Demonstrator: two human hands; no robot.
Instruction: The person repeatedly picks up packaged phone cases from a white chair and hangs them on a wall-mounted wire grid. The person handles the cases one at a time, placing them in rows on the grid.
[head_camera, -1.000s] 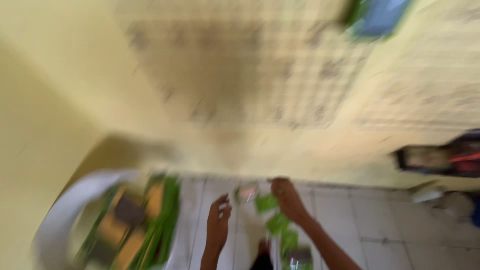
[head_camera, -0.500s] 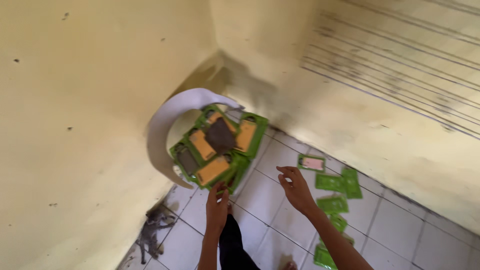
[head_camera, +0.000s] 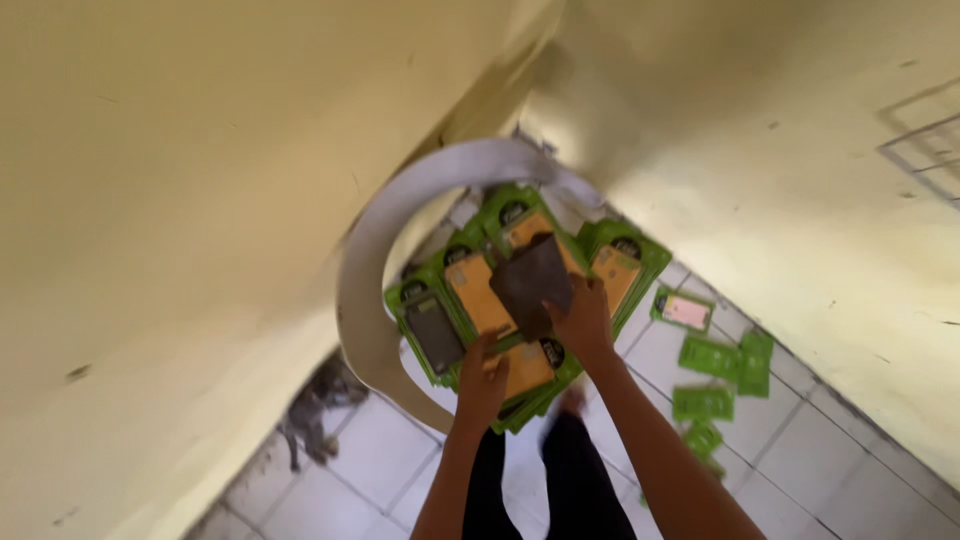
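Head view: right hand (head_camera: 583, 318) gripping dark case (head_camera: 533, 281) above green packets (head_camera: 470, 290).

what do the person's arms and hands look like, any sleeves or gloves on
Both forearms are bare as far as the view shows, with no sleeves in sight. The left hand and the right hand wear no gloves. No watch, ring or bracelet can be made out, though the picture is somewhat blurred.

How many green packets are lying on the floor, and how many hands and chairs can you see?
Green packets on the floor: about 5; some overlap
Hands: 2, left hand, right hand
White chair: 1
Total: about 8
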